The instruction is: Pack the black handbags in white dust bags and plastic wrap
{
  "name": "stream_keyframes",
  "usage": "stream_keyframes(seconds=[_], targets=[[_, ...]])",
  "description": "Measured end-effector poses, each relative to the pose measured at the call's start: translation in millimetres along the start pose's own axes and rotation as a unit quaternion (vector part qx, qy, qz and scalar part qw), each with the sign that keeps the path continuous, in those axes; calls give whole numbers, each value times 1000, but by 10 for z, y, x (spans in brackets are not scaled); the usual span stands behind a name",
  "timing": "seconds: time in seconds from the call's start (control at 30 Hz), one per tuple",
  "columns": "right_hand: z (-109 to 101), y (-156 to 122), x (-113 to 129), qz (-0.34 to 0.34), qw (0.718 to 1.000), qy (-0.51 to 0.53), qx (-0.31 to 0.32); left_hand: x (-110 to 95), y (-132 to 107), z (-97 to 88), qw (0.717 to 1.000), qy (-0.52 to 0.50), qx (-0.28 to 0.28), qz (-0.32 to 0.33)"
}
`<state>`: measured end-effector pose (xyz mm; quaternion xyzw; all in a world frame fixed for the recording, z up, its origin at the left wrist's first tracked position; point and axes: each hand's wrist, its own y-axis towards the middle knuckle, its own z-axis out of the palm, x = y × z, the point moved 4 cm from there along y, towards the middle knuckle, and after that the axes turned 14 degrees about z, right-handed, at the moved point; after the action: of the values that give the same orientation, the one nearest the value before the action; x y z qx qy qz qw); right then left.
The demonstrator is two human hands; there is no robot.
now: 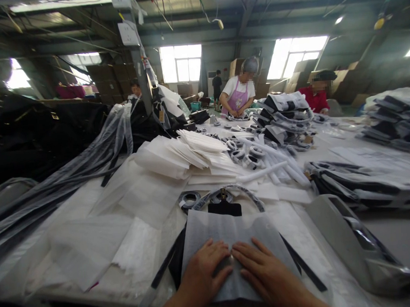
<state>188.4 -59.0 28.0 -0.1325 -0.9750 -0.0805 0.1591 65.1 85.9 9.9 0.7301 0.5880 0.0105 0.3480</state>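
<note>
At six o'clock, the left hand (207, 264) and right hand (260, 267) are lying flat on a translucent sheet (231, 229), fingers outstretched, gripping nothing. From them, a grey device (345, 246) is resting at three o'clock, a black tab (225, 210) is showing at twelve, white papers (191, 152) are fanning at eleven; beyond, an aproned person (238, 95) is standing at twelve.

No words or numbers can be read — any print on the brown tag (161, 116) is too small.
</note>
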Motion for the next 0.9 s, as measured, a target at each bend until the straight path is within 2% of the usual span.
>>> stream_keyframes(seconds=[0.3, 0.5, 0.63, 0.77, 0.9], targets=[[177, 36, -40, -5, 998, -61, 25, -8, 14, 42, 998, 42, 45, 20], [124, 68, 1, 12, 996, -75, 55, -7, 88, 110, 993, 67, 96, 31], [31, 72, -23, 9, 995, -59, 83, -37, 106, -43, 986, 67, 137, 66], [-8, -6, -73, -17, 997, -38, 59, -90, 63, -270, 977, 45, 180, 103], [39, -79, -78, -30, 998, -51, 30, -96, 20, -287, 973, 70, 199, 96]])
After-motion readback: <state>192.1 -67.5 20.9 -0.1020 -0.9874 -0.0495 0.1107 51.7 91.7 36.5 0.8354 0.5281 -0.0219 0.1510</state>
